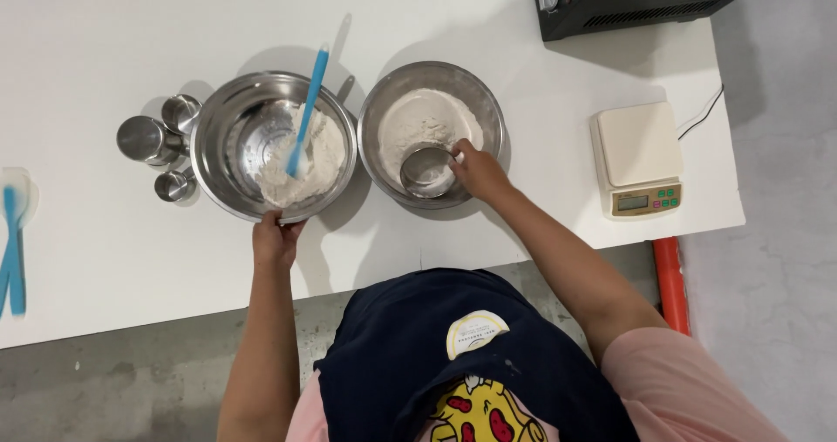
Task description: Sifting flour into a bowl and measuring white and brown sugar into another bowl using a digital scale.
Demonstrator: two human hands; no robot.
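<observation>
1. I see my left hand [275, 238] at the near rim of the left steel bowl [218, 159], fingers curled together and clamped on that rim.
2. That bowl holds a heap of flour [318, 159], and a blue spatula [308, 115] stands tilted in it, blade buried in the flour, handle leaning toward the far side.
3. My right hand [478, 170] reaches into the right steel bowl [488, 111], which sits just beside the left one. Its fingers are closed on a round metal measuring cup [426, 168].
4. The cup rests low in the right bowl's flour [418, 119], near the front wall; I think it is partly filled, though glare makes that hard to judge.
5. 3 small metal cups [148, 139] stand touching the left bowl's left side.
6. A kitchen scale [636, 146] sits well apart to the right on the white table [105, 58].
</observation>
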